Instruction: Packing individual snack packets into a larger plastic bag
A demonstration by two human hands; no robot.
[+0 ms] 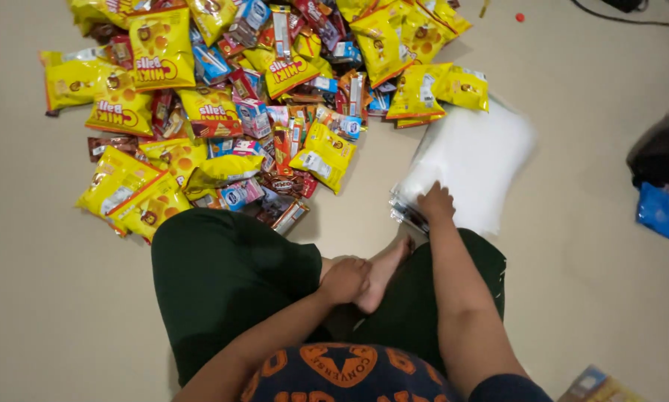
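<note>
In the head view, a person sits cross-legged on a beige floor [66,320], in dark green trousers and a dark shirt with an orange print.

The right hand [435,202] reaches forward and rests on the near left corner of a stack of clear plastic bags [472,160]. Its fingers are curled down onto the edge of the stack, and the fingertips press or pinch the top layer. Whether a single bag is really caught between the fingers, I cannot tell, because the back of the hand hides them. The stack lies flat on the floor, and it stretches away from these fingers, forward and to the right. Its far part looks blurred and white.

The left hand [344,279] is low, near the body. Its fingers are closed loosely around the person's own bare foot [385,269], which lies between the two knees. This hand holds no object.

Ahead of the left fingers, and to their left, a big pile of snack packets [230,112] covers the floor. Many are yellow bags [161,48]; among them are small red, brown and blue packets. The nearest packets of the pile touch the left knee. Two yellow bags at the right end of the pile lie just beside the far edge of the plastic stack.

Far to the right of the right fingers, at the edge of the picture, there is a dark object [662,149] with a blue bag [662,212] below it. A small red dot lies on the floor at the top.
</note>
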